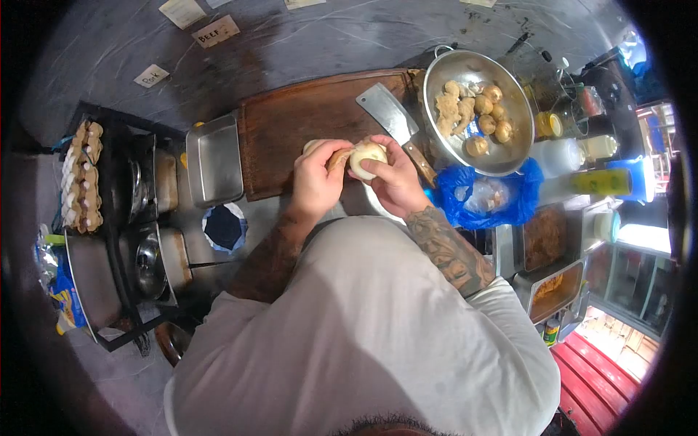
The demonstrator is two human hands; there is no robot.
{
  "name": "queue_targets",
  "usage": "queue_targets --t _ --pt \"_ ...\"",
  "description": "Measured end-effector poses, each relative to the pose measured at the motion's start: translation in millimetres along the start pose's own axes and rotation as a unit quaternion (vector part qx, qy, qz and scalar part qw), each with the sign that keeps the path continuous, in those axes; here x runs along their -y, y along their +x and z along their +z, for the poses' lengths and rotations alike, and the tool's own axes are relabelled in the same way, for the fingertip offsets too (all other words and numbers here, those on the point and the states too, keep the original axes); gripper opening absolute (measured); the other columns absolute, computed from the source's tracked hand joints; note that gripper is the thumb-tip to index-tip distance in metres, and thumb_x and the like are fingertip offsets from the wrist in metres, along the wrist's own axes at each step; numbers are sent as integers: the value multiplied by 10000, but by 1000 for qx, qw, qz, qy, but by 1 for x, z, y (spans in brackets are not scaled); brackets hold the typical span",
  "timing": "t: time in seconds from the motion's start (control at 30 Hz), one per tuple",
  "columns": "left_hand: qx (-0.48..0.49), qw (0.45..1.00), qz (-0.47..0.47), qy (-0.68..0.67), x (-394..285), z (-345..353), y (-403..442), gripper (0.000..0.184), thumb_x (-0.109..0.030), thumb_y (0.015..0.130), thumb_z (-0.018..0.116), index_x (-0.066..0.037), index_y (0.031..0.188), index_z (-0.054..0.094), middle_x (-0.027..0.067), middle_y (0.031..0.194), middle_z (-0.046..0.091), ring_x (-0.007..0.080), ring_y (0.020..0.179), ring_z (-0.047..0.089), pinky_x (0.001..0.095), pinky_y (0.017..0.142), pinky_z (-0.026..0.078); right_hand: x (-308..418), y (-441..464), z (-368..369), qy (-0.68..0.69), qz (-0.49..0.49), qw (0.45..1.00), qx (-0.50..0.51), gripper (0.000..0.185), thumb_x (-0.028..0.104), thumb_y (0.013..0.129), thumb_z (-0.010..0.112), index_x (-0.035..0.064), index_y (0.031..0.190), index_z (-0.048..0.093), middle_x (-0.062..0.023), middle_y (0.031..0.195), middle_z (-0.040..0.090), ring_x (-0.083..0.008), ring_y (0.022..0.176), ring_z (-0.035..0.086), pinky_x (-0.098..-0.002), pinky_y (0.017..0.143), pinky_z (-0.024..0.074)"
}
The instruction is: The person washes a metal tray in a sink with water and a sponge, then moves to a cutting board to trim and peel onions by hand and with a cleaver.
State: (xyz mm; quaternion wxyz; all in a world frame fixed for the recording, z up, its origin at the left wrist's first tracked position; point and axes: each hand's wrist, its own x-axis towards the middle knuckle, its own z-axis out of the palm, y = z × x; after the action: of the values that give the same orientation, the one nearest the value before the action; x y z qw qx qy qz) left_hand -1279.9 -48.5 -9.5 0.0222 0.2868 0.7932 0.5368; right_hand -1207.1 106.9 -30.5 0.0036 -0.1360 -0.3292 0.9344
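A pale, partly peeled onion (366,160) sits in the fingers of my right hand (400,179). My left hand (318,180) is closed beside it, pinching a strip of brown onion skin (337,161) at the onion's left side. Both hands are over the near edge of a dark wooden chopping board (305,109). To their right lies a cleaver (389,111), its blade on the board and its wooden handle (419,161) pointing toward me. A white rounded thing below the hands is mostly hidden.
A metal colander (525,109) with onions and ginger stands at the right, near a blue plastic bag (458,192). Left of the board are a steel tray (216,185) and a dark-lined container (225,228). Egg cartons (82,178) stack far left; bottles (556,158) stand right.
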Motion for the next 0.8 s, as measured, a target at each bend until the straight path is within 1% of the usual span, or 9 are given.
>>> queue_targets --t 0.17,0.27,0.33,0.4,0.57,0.63,0.7,0.73,0.8 --pt "-67 988 93 105 -5 -3 3 230 48 868 607 -1 1078 687 160 993 682 263 926 678 338 811 527 9 0 8 -6 12 1000 18 512 -10 895 662 4 1355 437 -123 1191 612 -223 1078 639 -372 870 583" --pt "-45 988 99 108 -10 -5 2 261 60 856 599 -14 1088 693 164 1048 674 277 926 672 364 805 529 9 -1 4 -43 28 998 31 477 7 908 633 8 1361 483 -116 1212 617 -201 1083 636 -353 848 584" --pt "37 997 58 31 -7 -8 1 270 58 842 615 -22 1085 700 176 1129 662 296 983 671 371 832 535 11 -2 -3 -57 42 997 40 473 18 914 608 17 1372 488 -108 1213 617 -195 1072 642 -348 829 587" --pt "27 996 81 21 -10 -9 3 250 55 838 623 -23 1062 705 169 1123 672 295 997 675 367 846 538 11 -2 -7 -71 57 995 50 471 29 920 584 27 1383 492 -101 1213 617 -190 1060 647 -343 811 590" --pt "19 994 98 35 2 -14 6 181 57 834 642 -17 985 709 143 1080 703 290 1006 693 358 863 551 13 -12 12 -45 152 981 110 601 33 923 513 77 1492 325 -112 1192 604 -229 984 672 -352 725 595" --pt "-21 993 102 62 3 -13 6 162 69 828 644 -7 960 697 127 1020 714 290 946 705 367 833 562 14 -10 12 -73 146 981 108 638 28 915 515 83 1498 261 -124 1190 595 -245 939 682 -358 698 592" --pt "-30 988 126 82 4 -17 7 159 71 830 642 -5 959 694 130 1022 712 289 940 704 367 827 563 16 -5 2 -140 159 970 115 612 28 895 541 76 1454 296 -123 1146 602 -249 892 693 -356 693 593" --pt "-38 983 151 101 5 -18 7 156 73 833 639 -3 958 691 133 1024 709 287 934 703 366 821 564 19 -5 0 -162 169 968 94 556 30 870 574 69 1385 367 -96 1058 619 -191 802 674 -302 648 562" --pt "-63 984 136 97 13 -20 5 161 66 831 638 -15 960 690 127 1013 704 302 930 693 376 821 558 17 4 -15 -207 163 959 101 535 40 863 589 68 1363 401 -76 1026 624 -155 764 648 -275 621 535"
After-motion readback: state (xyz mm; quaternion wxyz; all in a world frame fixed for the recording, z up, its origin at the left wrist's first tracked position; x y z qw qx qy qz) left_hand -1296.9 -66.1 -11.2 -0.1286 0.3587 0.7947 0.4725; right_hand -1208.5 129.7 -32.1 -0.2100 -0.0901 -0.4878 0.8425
